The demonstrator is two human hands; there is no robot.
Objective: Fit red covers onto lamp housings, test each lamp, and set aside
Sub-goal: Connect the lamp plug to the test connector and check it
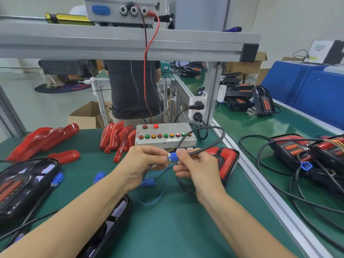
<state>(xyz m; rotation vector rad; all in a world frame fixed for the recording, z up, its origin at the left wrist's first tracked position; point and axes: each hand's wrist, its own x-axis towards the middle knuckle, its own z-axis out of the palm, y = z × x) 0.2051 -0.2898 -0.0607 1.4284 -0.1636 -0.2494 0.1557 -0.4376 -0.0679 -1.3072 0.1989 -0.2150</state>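
Blue connector sits pinched between left hand and right hand, axis horizontal, just before the test box.

A factory assembly line: green-matted worktop framed in aluminium profile, a push-button test box, piled red lamp covers, wired lamp housings and cardboard cartons.

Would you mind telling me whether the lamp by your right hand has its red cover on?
On. The lamp behind the right hand shows a glossy red cover over its black housing, lying on the green mat.
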